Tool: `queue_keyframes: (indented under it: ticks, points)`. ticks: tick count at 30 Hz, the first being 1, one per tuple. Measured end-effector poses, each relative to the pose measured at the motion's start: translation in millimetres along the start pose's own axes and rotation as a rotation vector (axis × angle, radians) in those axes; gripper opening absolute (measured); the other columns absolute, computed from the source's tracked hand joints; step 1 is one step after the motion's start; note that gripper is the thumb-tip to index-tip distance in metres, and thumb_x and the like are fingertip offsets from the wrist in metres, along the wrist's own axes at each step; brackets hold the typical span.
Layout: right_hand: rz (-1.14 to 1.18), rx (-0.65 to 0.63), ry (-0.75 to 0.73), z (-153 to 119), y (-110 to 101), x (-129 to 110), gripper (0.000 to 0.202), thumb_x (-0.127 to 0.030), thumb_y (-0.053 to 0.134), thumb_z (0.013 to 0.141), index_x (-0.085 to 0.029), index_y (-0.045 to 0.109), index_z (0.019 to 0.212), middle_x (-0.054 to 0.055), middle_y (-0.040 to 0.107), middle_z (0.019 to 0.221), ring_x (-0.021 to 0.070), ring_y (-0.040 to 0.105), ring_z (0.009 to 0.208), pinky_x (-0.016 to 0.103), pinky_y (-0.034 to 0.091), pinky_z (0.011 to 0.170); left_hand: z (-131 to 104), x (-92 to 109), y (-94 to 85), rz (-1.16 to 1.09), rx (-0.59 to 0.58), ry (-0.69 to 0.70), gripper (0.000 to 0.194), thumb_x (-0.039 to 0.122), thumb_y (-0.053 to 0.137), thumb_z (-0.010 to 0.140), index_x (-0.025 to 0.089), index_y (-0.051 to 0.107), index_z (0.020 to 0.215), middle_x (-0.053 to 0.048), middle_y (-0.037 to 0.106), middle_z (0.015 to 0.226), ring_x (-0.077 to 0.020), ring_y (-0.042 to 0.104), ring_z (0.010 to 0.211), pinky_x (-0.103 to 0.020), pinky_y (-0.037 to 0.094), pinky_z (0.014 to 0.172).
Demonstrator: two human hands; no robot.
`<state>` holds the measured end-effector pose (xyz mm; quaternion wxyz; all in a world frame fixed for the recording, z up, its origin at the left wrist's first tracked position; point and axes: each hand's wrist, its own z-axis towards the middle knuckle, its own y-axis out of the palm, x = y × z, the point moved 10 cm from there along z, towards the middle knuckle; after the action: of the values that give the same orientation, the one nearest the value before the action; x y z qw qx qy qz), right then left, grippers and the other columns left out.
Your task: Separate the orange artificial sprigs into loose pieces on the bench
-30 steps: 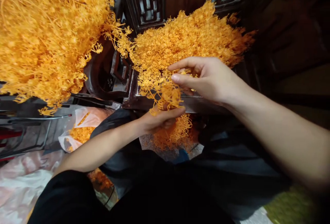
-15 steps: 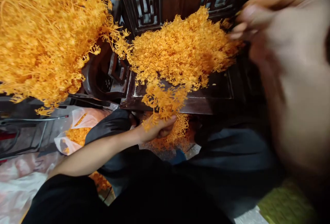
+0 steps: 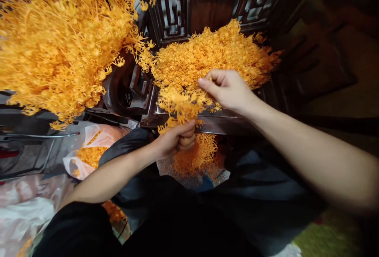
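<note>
My left hand [image 3: 177, 138] is closed around the stems of a small bunch of orange branching sprigs [image 3: 180, 105], whose spidery tips spread above the fist. To its upper right, my right hand [image 3: 226, 87] is pinched, with thumb and forefinger close together. A speck of orange shows at those fingers, but I cannot make out what they hold. Behind both hands lies a heap of orange sprigs [image 3: 213, 53] on a dark carved wooden seat [image 3: 237, 127]. My right hand overlaps the front of this heap.
A larger mass of orange sprigs [image 3: 59, 47] stands at the upper left. Below it, a pale plastic bag [image 3: 108, 132] holds more orange pieces. Another orange clump [image 3: 201, 154] sits low between my knees. Carved lattice [image 3: 171, 10] backs the seat. Green quilted material [image 3: 322, 237] lies lower right.
My right hand has come from the upper right, close to the camera, down and left to beside the bunch. My left hand still grips its bunch, shifted slightly left.
</note>
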<state>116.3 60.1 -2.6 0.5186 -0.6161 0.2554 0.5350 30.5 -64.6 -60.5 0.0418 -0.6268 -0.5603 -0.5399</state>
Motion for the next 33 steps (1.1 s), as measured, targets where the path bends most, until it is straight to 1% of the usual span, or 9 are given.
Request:
queue_keyframes:
  ticks: [5,8,13,17,21,23,27,29,33]
  points:
    - [0.043,0.327,0.026,33,-64,31,0.056,-0.079,0.052,0.092,-0.025,0.062,0.085,0.003,0.058,0.065,0.0151,0.049,0.064,0.031,0.045,0.062,1,12,-4.5,-0.036,-0.017,-0.027,0.054,0.051,0.05,0.099,0.022,0.025,0.061,0.008,0.015,0.048,-0.0077,0.012,0.042,-0.024,0.011,0.043]
    - [0.247,0.331,0.047,41,-86,47,0.045,-0.068,0.066,0.09,-0.023,0.063,0.092,0.007,0.068,0.088,0.0126,0.055,0.071,0.031,0.05,0.07,-2,6,-5.8,-0.036,-0.07,-0.079,0.053,0.049,0.049,0.1,0.022,0.025,0.06,0.008,0.015,0.048,-0.0077,0.011,0.042,-0.023,0.011,0.042]
    - [0.457,0.103,0.05,25,-43,32,0.041,-0.053,0.079,0.083,-0.017,0.07,0.1,0.009,0.069,0.097,0.0175,0.065,0.081,0.034,0.053,0.072,2,0,-7.3,-0.041,-0.111,-0.147,0.049,0.042,0.039,0.105,0.022,0.028,0.061,0.008,0.016,0.049,-0.008,0.012,0.043,-0.022,0.012,0.041]
    - [0.055,-0.012,-0.141,11,-11,-11,0.053,-0.062,0.06,0.096,-0.017,0.073,0.12,0.007,0.066,0.089,0.0187,0.061,0.079,0.036,0.051,0.076,11,-6,0.4,-0.021,-0.15,-0.22,0.05,0.044,0.038,0.105,0.023,0.027,0.062,0.008,0.015,0.05,-0.0081,0.011,0.043,-0.023,0.009,0.041]
    - [-0.389,-0.242,-0.391,1,14,-40,0.083,-0.061,0.075,0.086,-0.019,0.052,0.153,0.011,0.067,0.109,0.0267,0.062,0.096,0.044,0.051,0.09,16,-16,5.0,0.06,-0.184,-0.294,0.052,0.048,0.042,0.104,0.023,0.027,0.061,0.007,0.017,0.051,-0.0075,0.012,0.044,-0.024,0.009,0.043]
    - [-0.465,-0.338,-0.454,-4,22,-42,0.081,-0.056,0.073,0.089,-0.022,0.045,0.158,0.013,0.066,0.12,0.0295,0.062,0.106,0.046,0.051,0.095,18,-18,2.4,0.115,-0.187,-0.32,0.052,0.049,0.045,0.103,0.023,0.028,0.061,0.007,0.019,0.052,-0.007,0.012,0.045,-0.025,0.009,0.044]
    - [-0.488,-0.452,-0.452,-3,34,-29,0.036,-0.043,0.054,0.104,-0.018,0.069,0.126,0.011,0.068,0.11,0.0247,0.064,0.099,0.039,0.051,0.091,25,-17,-9.0,0.203,-0.156,-0.344,0.05,0.051,0.056,0.098,0.022,0.032,0.064,0.008,0.023,0.054,-0.0064,0.015,0.046,-0.025,0.009,0.046]
    - [-0.463,-0.425,-0.433,6,30,-18,0.032,-0.04,0.049,0.106,-0.017,0.071,0.103,0.01,0.067,0.096,0.0217,0.063,0.089,0.036,0.05,0.085,27,-15,-13.6,0.21,-0.125,-0.357,0.049,0.051,0.058,0.096,0.023,0.033,0.065,0.008,0.024,0.053,-0.0064,0.016,0.045,-0.026,0.009,0.046]
    - [-0.41,-0.018,-0.288,45,-35,23,0.03,-0.043,0.056,0.102,-0.019,0.066,0.087,0.009,0.066,0.087,0.022,0.061,0.082,0.038,0.048,0.08,23,-14,-10.9,0.164,-0.109,-0.377,0.05,0.051,0.058,0.095,0.023,0.033,0.062,0.008,0.025,0.049,-0.0059,0.016,0.041,-0.026,0.007,0.043]
